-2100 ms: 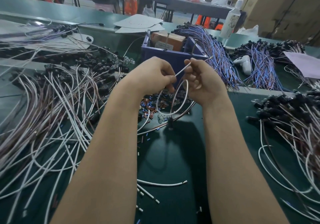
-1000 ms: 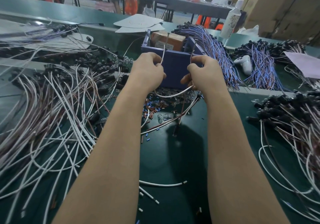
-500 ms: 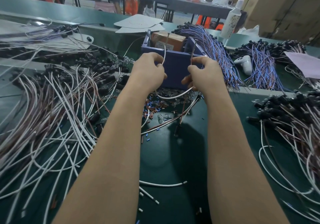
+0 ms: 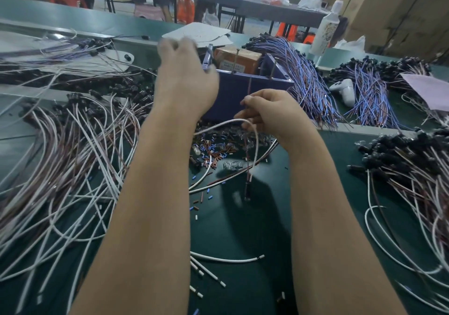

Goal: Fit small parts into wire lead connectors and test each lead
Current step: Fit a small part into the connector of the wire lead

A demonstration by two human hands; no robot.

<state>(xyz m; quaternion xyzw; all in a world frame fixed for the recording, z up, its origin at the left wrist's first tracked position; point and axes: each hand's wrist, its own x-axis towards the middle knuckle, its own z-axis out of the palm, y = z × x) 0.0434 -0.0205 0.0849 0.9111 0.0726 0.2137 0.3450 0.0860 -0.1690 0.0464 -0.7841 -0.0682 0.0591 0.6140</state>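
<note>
Lead: judged light, limp and springy, best pinched near a stripped end rather than mid-loop. It arcs above the green tabletop, with the dark connector hanging beneath.

Right hand: fingers clamped on the lead's brown wire.

Left hand: raised over the purple box, too blurred to tell its grip.
</note>
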